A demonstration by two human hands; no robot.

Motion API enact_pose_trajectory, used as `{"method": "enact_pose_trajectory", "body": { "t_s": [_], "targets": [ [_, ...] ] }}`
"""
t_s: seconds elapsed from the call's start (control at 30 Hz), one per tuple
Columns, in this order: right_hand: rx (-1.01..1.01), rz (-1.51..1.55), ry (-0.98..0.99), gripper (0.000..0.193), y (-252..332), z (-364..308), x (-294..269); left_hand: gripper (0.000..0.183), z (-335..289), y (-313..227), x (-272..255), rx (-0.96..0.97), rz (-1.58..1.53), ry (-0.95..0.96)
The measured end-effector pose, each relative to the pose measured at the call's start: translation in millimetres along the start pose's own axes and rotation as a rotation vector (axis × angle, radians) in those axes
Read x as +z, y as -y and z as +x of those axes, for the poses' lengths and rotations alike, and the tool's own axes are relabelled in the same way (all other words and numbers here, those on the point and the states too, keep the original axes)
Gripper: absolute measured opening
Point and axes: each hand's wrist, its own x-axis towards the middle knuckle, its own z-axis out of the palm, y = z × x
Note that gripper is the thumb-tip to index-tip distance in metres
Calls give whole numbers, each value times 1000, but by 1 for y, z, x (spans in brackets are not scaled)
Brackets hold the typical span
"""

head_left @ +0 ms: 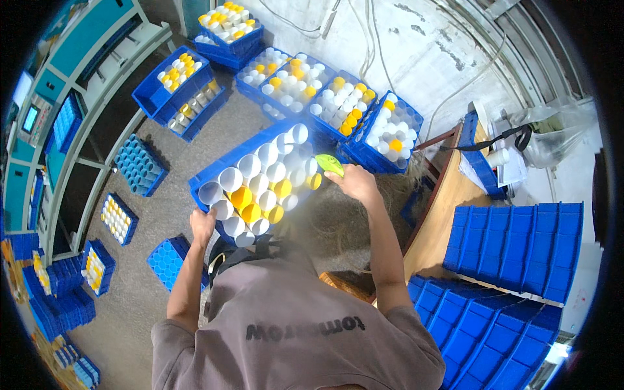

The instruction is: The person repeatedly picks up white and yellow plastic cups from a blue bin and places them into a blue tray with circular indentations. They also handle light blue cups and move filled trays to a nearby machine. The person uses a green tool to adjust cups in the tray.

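Observation:
In front of my body is a tilted blue crate (218, 162), filled with white and yellow open-ended cylinders (250, 166). My left hand (203, 224) is closed on the crate's near left corner, thumb along the rim. On the right side, my right hand (356, 184) is closed around a bright yellow-green object (329, 164) whose kind I cannot make out. That object lies against the cylinders at the crate's right end. Whether the right hand also touches the crate is hidden. A pale haze blurs the crate's right end.
Several filled blue crates (393, 133) line the white wall. More crates stand on the floor at left, one with light-blue cylinders (140, 166). A teal-and-white machine (65, 52) curves along the left. At right are a wooden table (448, 195) and stacked blue crates (513, 247).

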Motion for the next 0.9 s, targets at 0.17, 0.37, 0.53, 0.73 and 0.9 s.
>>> {"method": "enact_pose_trajectory", "body": {
  "t_s": [0.17,0.37,0.53,0.73,0.9],
  "targets": [
    [-46,-57,-28,66,8,-13,15,39,2,-10,8,34,73,11],
    [-141,4,-58,57,23,-33,33,52,7,-4,24,74,163,-10],
    [-236,-12,-119,55,41,-49,45,79,8,-3,32,95,221,-18],
    [-338,-33,-147,51,63,-59,63,85,-1,-15,34,54,269,-35],
    [-449,-37,-159,53,82,-55,84,86,-8,-25,33,4,294,-25]
  ]
}}
